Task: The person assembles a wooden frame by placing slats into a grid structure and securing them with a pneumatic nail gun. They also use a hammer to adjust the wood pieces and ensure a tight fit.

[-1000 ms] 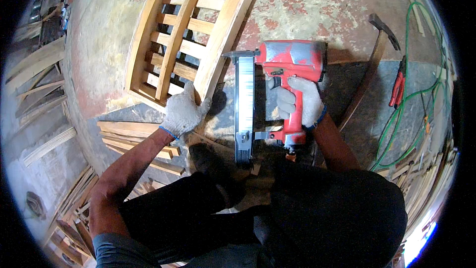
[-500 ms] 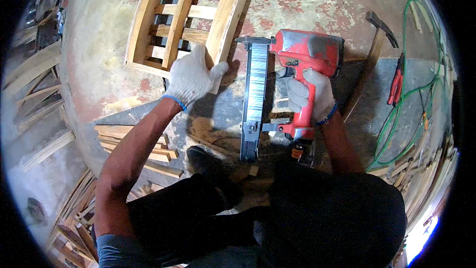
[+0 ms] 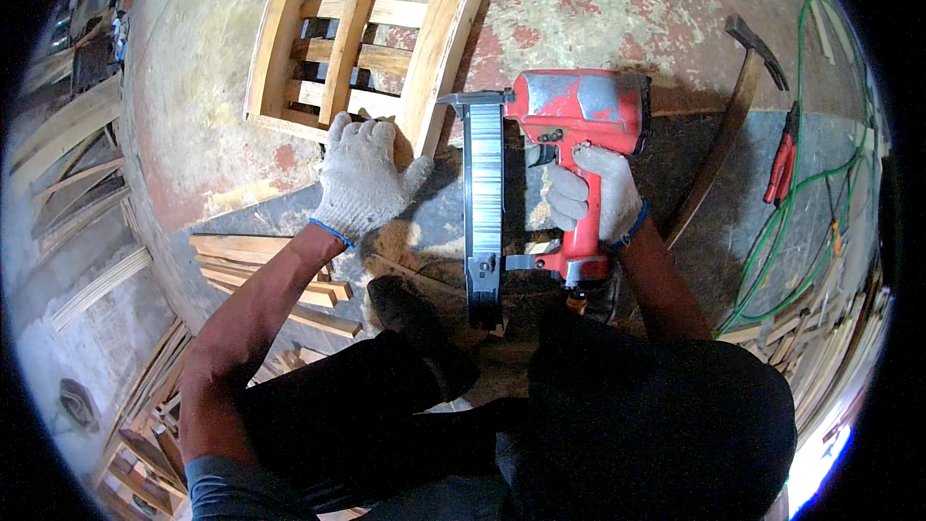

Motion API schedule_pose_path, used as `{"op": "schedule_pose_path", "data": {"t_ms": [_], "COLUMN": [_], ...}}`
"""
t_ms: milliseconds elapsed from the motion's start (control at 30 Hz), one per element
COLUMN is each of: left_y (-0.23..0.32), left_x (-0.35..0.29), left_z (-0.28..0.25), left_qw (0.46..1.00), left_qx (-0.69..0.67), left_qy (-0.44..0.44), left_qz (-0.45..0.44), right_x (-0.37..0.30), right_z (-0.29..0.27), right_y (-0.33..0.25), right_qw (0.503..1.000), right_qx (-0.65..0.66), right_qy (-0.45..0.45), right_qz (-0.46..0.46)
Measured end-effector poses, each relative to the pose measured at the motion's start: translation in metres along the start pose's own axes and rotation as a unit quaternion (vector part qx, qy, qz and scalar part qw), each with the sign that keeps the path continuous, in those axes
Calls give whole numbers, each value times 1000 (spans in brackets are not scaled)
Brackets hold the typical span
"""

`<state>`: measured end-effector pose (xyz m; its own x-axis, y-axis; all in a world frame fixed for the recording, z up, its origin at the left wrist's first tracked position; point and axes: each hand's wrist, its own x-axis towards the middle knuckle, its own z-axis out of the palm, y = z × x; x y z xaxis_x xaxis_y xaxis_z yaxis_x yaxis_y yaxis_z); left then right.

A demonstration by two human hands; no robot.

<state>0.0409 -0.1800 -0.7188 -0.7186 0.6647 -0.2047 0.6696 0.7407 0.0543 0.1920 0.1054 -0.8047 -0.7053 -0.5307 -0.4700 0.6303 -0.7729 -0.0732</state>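
My right hand (image 3: 603,195), in a white knit glove, is wrapped round the grip of a red pneumatic nail gun (image 3: 584,101). Its long magazine (image 3: 485,183) is loaded with silvery fasteners. The dark nose of the tool sits beside the right rail of a slatted wooden frame (image 3: 439,68). My left hand (image 3: 362,174), gloved likewise, lies over the frame's near end, fingers extended side by side and thumb apart. That hand covers the near right corner in part.
A hammer (image 3: 743,77) lies on the floor to the right, beside red-handled pliers (image 3: 783,159) and a looped green hose (image 3: 772,232). Cut wood strips (image 3: 241,249) are left of my foot (image 3: 405,314). More strips pile up along both sides.
The nail gun has shifted slightly left and nearer, its nose closer to the frame's rail. My left hand has drawn back a little, its fingers now together over the frame's end.
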Motion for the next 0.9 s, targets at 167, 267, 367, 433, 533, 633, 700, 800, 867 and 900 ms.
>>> {"op": "schedule_pose_path", "data": {"t_ms": [167, 267, 367, 433, 533, 633, 700, 800, 867, 900], "left_y": [-1, -6, -6, -3, -6, -7, -7, -5, -3, -2], "left_x": [0, -2, -1, 0, 0, -1, -1, -1, 0, 1], "left_z": [2, 2, 2, -2, 0, 3, 4, 4, -1, -3], "left_qw": [999, 999, 999, 998, 998, 998, 998, 997, 997, 999], "left_qx": [-39, -36, -53, -51, -45, -49, -51, -50, -53, -49], "left_qy": [21, 26, 14, 25, 44, 42, 43, 52, 50, 24], "left_qz": [3, 5, 1, 1, 8, 6, 1, 0, 5, -6], "right_x": [1, 2, 1, 1, -2, 1, 1, 2, 2, 2], "right_z": [10, 3, 5, 5, 9, 11, 9, 15, 13, 9], "right_y": [3, 4, 2, 2, 0, 3, 2, 2, 1, 0], "right_qw": [999, 1000, 1000, 999, 999, 995, 998, 996, 997, 999], "right_qx": [25, 1, 6, 9, -7, 28, 1, 19, 36, 37], "right_qy": [41, -17, 15, 39, 48, 86, 49, 88, 64, 11], "right_qz": [5, 11, 6, 13, 20, 40, 31, 21, 22, 24]}}
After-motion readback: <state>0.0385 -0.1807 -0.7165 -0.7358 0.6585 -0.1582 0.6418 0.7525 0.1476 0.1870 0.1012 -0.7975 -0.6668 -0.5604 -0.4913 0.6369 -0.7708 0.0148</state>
